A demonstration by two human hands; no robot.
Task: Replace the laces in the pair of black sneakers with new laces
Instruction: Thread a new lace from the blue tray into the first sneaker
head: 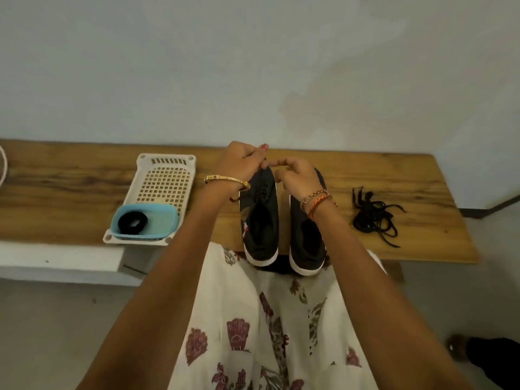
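Two black sneakers with white soles stand side by side on the wooden table [84,190], toes pointing away from me. My left hand [242,164] hovers over the toe end of the left sneaker [260,220], fingers pinched on a thin black lace that runs down to the shoe. My right hand [295,178] is just beside it, above the right sneaker [305,243], with forefinger and thumb curled toward my left hand; what they hold is hidden. The left sneaker's eyelets look bare. A loose pile of black laces [372,218] lies to the right of the shoes.
A white perforated basket tray [166,178] sits left of the shoes. A small blue tray [160,220] on its near end holds a coiled black lace [132,222]. The wall runs right behind the table. The heels of the shoes overhang the near edge, above my lap.
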